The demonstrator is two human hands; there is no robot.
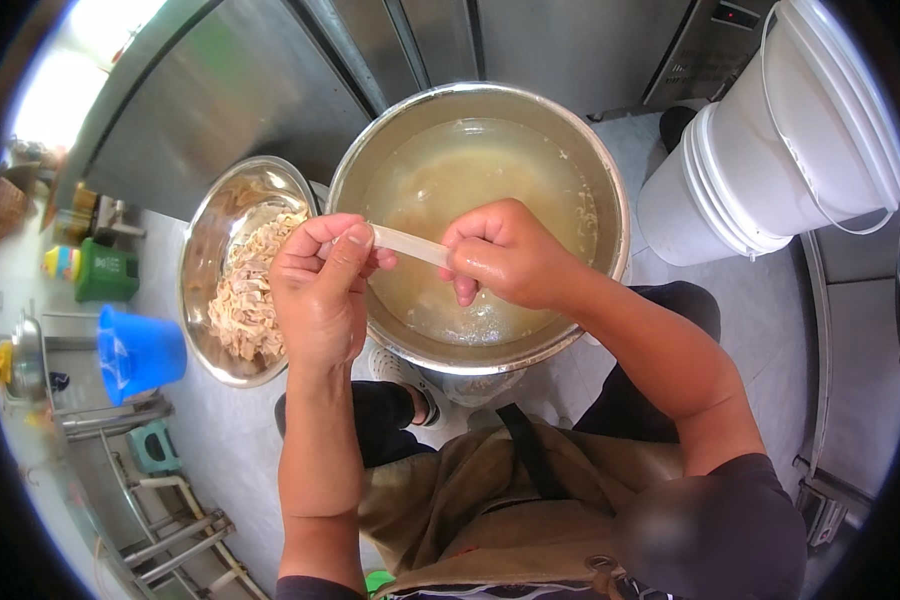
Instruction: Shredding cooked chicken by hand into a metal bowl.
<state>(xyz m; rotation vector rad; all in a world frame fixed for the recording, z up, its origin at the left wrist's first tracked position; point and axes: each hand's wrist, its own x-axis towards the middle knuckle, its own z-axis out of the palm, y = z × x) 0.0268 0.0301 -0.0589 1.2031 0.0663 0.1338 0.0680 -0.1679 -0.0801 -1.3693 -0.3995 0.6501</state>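
Note:
A pale, translucent flat strip, apparently food, is stretched between my two hands. Its left end is pinched between thumb and fingers of my left hand. My right hand, wet and with curled fingers, grips the other end. Both hands are above a large round metal basin of cloudy water, with small pale bits along the waterline. To the left, partly behind my left hand, a shiny metal bowl holds a heap of pale curled strips.
Stacked white plastic buckets stand at the right. Stainless steel cabinets rise behind the basin. At the left are a blue bucket, a green bin, a teal stool and metal rails. My knees flank the basin's near side.

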